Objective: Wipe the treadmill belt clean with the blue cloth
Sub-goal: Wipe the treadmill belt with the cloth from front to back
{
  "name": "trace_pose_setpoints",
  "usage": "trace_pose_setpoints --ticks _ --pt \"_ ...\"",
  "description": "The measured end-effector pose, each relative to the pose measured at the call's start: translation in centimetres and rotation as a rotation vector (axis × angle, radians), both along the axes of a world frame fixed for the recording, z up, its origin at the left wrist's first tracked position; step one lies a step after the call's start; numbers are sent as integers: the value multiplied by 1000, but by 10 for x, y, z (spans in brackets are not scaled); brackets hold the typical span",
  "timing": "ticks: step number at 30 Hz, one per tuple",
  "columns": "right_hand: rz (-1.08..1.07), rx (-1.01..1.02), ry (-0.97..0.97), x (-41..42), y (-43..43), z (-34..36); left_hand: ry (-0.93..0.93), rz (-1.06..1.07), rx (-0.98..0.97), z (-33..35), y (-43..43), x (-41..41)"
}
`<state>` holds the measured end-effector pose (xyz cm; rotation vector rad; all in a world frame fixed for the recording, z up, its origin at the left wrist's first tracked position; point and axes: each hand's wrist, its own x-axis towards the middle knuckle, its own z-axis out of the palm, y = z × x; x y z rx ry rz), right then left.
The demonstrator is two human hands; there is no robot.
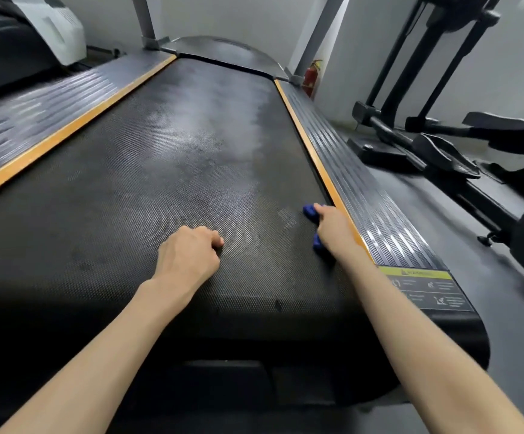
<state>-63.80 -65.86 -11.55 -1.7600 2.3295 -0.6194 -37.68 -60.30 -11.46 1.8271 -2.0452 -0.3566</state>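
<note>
The black textured treadmill belt (173, 170) runs away from me, with pale greyish smears down its middle. My right hand (332, 225) presses the blue cloth (311, 212) onto the belt at its right edge, beside the orange strip (314, 158); only small bits of cloth show in front of and under the hand. My left hand (188, 255) rests as a closed fist on the belt's middle, holding nothing.
Ribbed grey side rails (370, 195) flank the belt, the right one bearing a warning label (430, 289). A second treadmill (10, 48) stands to the left. An elliptical trainer (436, 136) stands to the right. A red fire extinguisher (311, 77) sits by the far wall.
</note>
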Motion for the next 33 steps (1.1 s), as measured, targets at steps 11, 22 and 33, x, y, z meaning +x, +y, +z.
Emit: trace_pose_setpoints --ticks 11,22,33 --pt "172 -217 -36 17 90 -15 -56 -63 29 4 -4 6" --pt "331 -90 79 37 99 -16 -35 -106 0 -1 1 9" --pt "451 -130 17 47 70 -14 -135 -127 -6 -1 -1 3"
